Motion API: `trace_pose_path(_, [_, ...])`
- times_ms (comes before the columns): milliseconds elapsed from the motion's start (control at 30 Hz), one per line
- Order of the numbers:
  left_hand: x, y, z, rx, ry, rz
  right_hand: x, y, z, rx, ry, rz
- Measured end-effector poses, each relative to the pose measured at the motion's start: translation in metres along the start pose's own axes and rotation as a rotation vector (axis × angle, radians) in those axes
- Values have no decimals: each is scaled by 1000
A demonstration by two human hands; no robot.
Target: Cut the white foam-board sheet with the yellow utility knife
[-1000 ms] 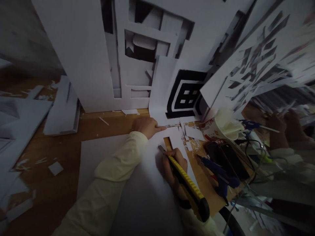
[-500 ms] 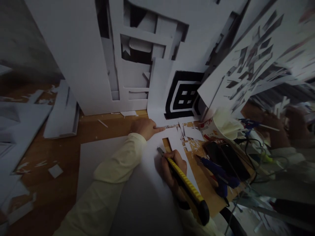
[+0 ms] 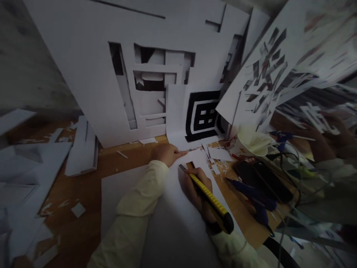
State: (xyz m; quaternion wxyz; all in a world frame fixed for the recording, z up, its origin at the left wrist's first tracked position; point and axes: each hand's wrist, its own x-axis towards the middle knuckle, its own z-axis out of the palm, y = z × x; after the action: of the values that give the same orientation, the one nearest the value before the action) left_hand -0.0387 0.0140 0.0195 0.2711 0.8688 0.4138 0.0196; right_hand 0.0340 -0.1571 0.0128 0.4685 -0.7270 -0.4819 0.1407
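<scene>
A white board (image 3: 125,193) lies flat before me, with a narrow cut-out slot (image 3: 190,165) near its far end. My right hand (image 3: 199,186) grips a yellow and black utility knife (image 3: 208,193), its blade tip at the board surface just left of the slot. The far edge of that board is under my left hand (image 3: 166,154). It holds nothing: the index finger stretches to the right, while the other fingers are curled and partly hidden. Behind it stands a sheet with a black window-like print (image 3: 205,115), leaning on a large upright cut-out board (image 3: 75,70).
Right of the board are a blue glue gun (image 3: 253,193), dark phones (image 3: 262,182), a paper cup (image 3: 248,143) and cables. A co-worker's hands (image 3: 315,137) hold white cut pieces farther right. Paper scraps (image 3: 219,162) and stacked white strips (image 3: 82,149) lie about.
My view has tilted upward and shifted left. The knife and right hand have moved slightly toward the board's far edge, covering more of the slot. My left hand stays at that edge.
</scene>
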Motion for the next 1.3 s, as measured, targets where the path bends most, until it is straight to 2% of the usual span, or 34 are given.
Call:
trace_pose_path(767, [0,-1,2,-13,21,9,-4,12,1,-22,-4,-14])
trace_pose_path(1100, [0,1,0,10,6,-3,1,0,2,-55,-19,-3])
trace_pose_path(1300, [0,0,2,16,11,-1,-2,14,4,-59,-64,-28])
